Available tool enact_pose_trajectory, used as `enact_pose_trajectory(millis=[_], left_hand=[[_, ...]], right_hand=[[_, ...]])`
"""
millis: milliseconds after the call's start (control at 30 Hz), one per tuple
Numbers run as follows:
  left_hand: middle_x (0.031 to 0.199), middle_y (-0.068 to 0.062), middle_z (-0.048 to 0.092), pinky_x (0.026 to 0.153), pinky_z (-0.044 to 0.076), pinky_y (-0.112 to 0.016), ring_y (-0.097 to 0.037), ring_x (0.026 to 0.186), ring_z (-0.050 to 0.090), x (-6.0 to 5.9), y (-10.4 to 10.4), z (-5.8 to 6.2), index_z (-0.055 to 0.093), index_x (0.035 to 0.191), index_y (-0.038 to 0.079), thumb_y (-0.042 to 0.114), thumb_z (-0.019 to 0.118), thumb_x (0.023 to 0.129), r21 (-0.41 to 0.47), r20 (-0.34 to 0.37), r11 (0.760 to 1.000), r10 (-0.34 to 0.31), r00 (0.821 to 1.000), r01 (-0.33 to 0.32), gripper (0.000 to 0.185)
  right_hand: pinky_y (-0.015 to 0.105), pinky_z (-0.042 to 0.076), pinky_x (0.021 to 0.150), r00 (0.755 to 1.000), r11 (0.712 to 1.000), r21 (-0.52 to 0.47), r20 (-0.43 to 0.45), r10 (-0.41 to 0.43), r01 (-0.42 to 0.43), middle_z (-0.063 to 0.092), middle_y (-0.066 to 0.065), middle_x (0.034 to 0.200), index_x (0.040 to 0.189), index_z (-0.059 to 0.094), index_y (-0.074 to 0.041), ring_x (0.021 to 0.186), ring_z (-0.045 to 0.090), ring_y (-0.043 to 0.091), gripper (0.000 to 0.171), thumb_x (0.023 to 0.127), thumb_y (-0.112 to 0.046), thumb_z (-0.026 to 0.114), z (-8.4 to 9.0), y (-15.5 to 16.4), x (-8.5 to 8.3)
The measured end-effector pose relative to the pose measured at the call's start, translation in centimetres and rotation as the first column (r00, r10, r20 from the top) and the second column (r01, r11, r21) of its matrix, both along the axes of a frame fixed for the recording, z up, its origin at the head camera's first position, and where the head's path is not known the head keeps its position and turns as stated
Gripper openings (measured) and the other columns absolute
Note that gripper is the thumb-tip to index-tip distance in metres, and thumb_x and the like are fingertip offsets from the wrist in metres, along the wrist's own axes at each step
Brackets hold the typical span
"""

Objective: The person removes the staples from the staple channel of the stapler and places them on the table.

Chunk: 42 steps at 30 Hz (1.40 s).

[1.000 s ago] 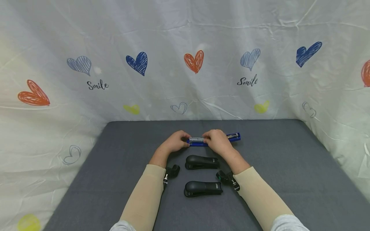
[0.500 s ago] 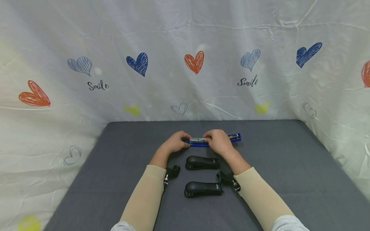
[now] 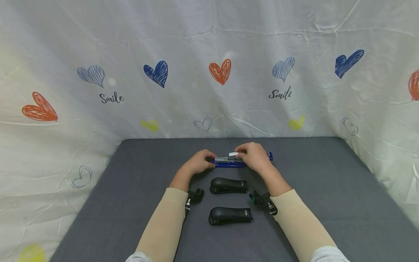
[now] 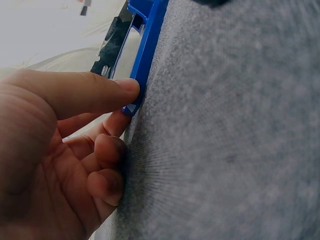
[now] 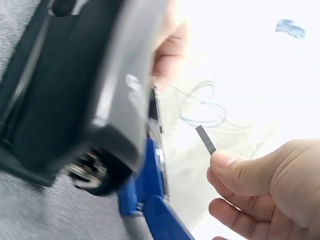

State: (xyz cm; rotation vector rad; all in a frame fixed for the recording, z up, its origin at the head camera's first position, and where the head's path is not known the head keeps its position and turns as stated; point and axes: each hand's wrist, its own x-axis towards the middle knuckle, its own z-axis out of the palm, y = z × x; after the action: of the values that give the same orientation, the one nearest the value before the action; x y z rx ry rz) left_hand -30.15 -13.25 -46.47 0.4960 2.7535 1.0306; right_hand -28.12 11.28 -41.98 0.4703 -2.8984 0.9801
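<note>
- Head view: the left hand (image 3: 198, 161) holds the near tip of a blue stapler (image 3: 229, 165), thumb on one side and a finger on the other, the gap between them narrow.
- The blue stapler lies on the grey tabletop (image 3: 157, 156), stretching from the left fingertips across to beneath and past the right hand (image 3: 255, 158). Its metal rail (image 3: 226, 159) lies bare between the two hands' fingers.
- The right hand pinches a short strip (image 3: 233, 154) between thumb and forefinger. The strip sticks out from those fingertips toward the left hand, above the rail and apart from it.
- Left wrist view: the thumb presses the stapler's blue edge right at its end; two other fingers are curled below the thumb, beside the grey cloth.
- Right wrist view: the strip looks dark grey and slants up from the thumb tip, clear of the blue stapler; the fingers under the thumb are bent.
- Nearer the wearer than either hand's fingers lie two black staplers, one behind the other: the farther one (image 3: 228, 185) just below the gap between the hands, the nearer one (image 3: 230, 215) closer to the forearms.
- Beyond the fingers hangs a white curtain (image 3: 183, 43) printed with hearts.
</note>
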Motion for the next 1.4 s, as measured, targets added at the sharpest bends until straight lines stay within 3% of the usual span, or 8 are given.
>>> enact_pose_trajectory(millis=[433, 667, 1400], left_hand=[[0.123, -0.013, 0.065, 0.104, 0.044, -0.046, -0.029, 0.115, 0.059, 0.1, 0.0, 0.0, 0.073, 0.123, 0.001, 0.006, 0.076, 0.09, 0.007, -0.008, 1.0, 0.004, 1.0, -0.004, 0.034], [0.123, -0.013, 0.065, 0.104, 0.044, -0.047, -0.029, 0.115, 0.059, 0.1, -0.1, -0.1, 0.073, 0.123, 0.001, 0.006, 0.076, 0.09, 0.014, -0.005, 1.0, 0.005, 1.0, -0.005, 0.033], [0.122, -0.012, 0.065, 0.104, 0.045, -0.047, -0.029, 0.115, 0.059, 0.0, -0.1, 0.1, 0.074, 0.121, 0.002, 0.005, 0.075, 0.089, 0.035, -0.002, 0.999, -0.007, 1.0, 0.007, 0.032]], right_hand=[[0.044, 0.051, 0.08, 0.995, 0.991, -0.126, 0.092, -0.026, 0.038, 0.073, 0.011, 0.112, 0.119, 0.076, -0.006, 0.095, 0.066, 0.027, 0.022, 0.099, -0.015, 0.071, 2.2, 2.7, -0.1], [0.043, 0.049, 0.078, 0.995, 0.991, -0.122, 0.088, -0.045, 0.056, 0.072, 0.012, 0.117, 0.12, 0.076, -0.008, 0.093, 0.062, 0.028, 0.023, 0.1, -0.018, 0.07, 2.9, 4.2, -0.3], [0.056, 0.045, 0.099, 0.986, 0.983, -0.148, 0.144, -0.088, 0.109, 0.064, 0.021, 0.131, 0.129, 0.069, -0.004, 0.118, 0.058, 0.038, 0.031, 0.103, -0.019, 0.065, 4.6, 9.9, -0.3]])
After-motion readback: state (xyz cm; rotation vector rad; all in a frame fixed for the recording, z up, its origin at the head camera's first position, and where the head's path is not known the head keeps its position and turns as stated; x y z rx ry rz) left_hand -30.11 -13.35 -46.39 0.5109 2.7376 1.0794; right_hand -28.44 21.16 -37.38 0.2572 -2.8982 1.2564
